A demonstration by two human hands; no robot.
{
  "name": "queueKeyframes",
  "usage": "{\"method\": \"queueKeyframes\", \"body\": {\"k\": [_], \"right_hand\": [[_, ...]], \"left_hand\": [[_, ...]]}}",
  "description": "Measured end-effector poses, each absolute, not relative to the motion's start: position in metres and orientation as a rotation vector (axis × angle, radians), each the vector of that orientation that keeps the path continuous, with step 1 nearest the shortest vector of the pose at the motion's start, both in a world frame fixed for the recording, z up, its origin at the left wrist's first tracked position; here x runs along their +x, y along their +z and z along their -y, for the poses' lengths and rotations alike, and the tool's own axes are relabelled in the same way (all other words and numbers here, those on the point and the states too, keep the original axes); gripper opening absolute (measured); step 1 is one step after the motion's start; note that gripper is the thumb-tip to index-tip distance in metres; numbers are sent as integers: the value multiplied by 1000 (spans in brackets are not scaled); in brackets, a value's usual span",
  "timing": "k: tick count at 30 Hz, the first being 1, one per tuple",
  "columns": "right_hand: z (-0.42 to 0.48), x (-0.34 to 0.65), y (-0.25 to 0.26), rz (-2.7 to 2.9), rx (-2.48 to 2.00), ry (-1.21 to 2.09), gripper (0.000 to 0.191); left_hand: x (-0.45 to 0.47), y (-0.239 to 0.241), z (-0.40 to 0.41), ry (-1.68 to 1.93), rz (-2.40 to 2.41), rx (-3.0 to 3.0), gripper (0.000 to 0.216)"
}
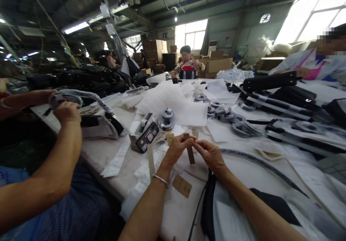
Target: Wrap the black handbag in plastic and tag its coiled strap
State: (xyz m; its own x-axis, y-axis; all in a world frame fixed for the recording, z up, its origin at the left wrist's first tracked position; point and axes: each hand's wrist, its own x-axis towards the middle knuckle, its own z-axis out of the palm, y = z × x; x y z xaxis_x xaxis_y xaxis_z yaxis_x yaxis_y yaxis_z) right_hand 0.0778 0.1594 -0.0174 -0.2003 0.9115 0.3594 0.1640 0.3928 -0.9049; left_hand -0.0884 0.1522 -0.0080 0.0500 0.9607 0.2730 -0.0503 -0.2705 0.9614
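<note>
Over the table, my left hand (pixel 177 150) is closed, with a narrow brown strip (pixel 190 154) pinched between thumb and fingers. My right hand (pixel 211 156) meets it at the fingertips, closed in a pinch beside the strip; what those fingers hold is too small to make out. A brown hang tag (pixel 182 185) with a string lies below my hands, near my left wrist. Under my right forearm is a black bag (pixel 208 208), partly covered in clear plastic, and its wrapped strap (pixel 259 160) curves away to the right.
Left of my hands stands a tape dispenser (pixel 146 134). Behind it are coiled grey straps (pixel 168 114) and white paper sheets (pixel 173 98). Wrapped black bags (pixel 283 105) are piled at right. At left, a co-worker's hands (pixel 67 112) hold a coil; other people sit across and at right.
</note>
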Motion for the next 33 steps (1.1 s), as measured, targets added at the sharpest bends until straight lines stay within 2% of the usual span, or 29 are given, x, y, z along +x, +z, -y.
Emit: {"method": "queueKeyframes", "body": {"k": [9,19,24,33], "right_hand": [[-159,80,-7,1485,-1016,1117,40],[-157,78,-1,1292,-923,1513,51],[-160,78,-7,1222,-909,1535,49],[-166,84,-9,1189,-914,1460,48]], "left_hand": [[-80,-18,-156,1355,-1051,1589,29],[-67,-24,-155,1443,-1127,1730,38],[-62,-23,-153,1427,-1106,1737,40],[-61,-9,-149,1253,-990,1721,33]]}}
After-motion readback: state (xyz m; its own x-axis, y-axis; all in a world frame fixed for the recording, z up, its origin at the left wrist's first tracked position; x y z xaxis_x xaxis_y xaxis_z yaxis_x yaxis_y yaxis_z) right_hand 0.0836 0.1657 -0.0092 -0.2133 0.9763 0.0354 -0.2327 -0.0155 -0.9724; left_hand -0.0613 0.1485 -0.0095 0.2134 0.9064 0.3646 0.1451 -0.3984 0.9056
